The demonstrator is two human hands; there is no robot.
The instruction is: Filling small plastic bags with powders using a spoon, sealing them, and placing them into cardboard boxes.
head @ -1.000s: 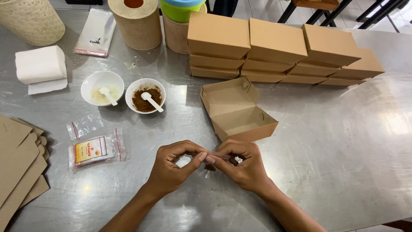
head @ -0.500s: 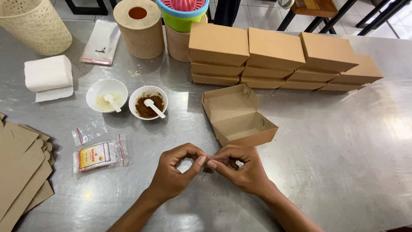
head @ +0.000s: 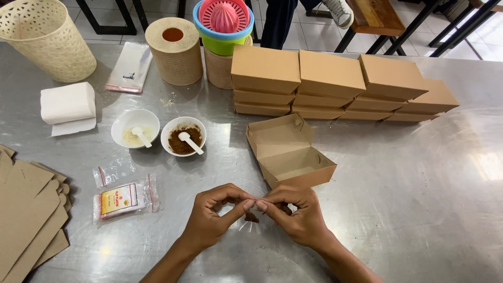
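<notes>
My left hand (head: 212, 216) and my right hand (head: 294, 212) meet fingertip to fingertip low in the middle of the steel table. Between them they pinch a small clear plastic bag (head: 250, 216) with a dab of brown powder in it. Just behind my right hand stands an open brown cardboard box (head: 291, 152), its lid tipped back. Further left are two white bowls, one with brown powder (head: 183, 137) and one with pale powder (head: 135, 128), each with a white spoon.
Stacks of closed brown boxes (head: 335, 84) line the back. Flat cardboard blanks (head: 26, 209) lie at the left edge, small zip bags (head: 126, 194) beside them. A folded tissue stack (head: 68, 105), paper roll (head: 174, 50), cream basket (head: 47, 36) and stacked plastic juicer (head: 224, 23) stand behind.
Both hands keep pinching the little bag in almost the same spot. The view has tilted, so more of the far side shows at the top.
</notes>
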